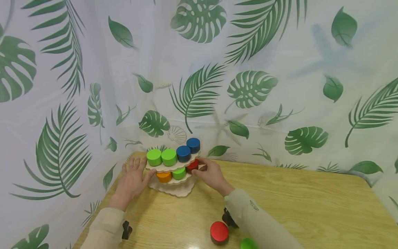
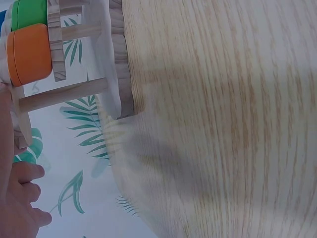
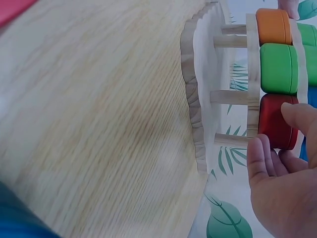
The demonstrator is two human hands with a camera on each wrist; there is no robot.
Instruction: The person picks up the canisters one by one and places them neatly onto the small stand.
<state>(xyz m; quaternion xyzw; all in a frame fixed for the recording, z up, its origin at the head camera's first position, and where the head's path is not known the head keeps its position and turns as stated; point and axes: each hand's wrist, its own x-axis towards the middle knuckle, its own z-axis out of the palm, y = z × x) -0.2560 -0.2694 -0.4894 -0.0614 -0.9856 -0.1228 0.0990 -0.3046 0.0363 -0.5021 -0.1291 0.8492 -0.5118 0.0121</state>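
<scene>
A tiered wooden stand (image 1: 175,189) with scalloped shelves rises from the table near its back left corner. Two light green (image 1: 169,157) and two blue round blocks (image 1: 183,154) sit on its top shelf. The shelf below carries an orange block (image 2: 30,52), a green block (image 3: 279,68) and a dark red block (image 3: 277,121). My right hand (image 1: 212,174) holds the dark red block at the right end, thumb on its front. My left hand (image 1: 133,178) touches the top shelf's left end, fingers extended and thumb at its front edge.
A loose red block (image 1: 219,232) lies on the wooden table (image 1: 280,200) near the front, with a green piece (image 1: 248,243) partly under the right sleeve. A leaf-print cloth (image 1: 199,86) hangs close behind the stand and along the left side.
</scene>
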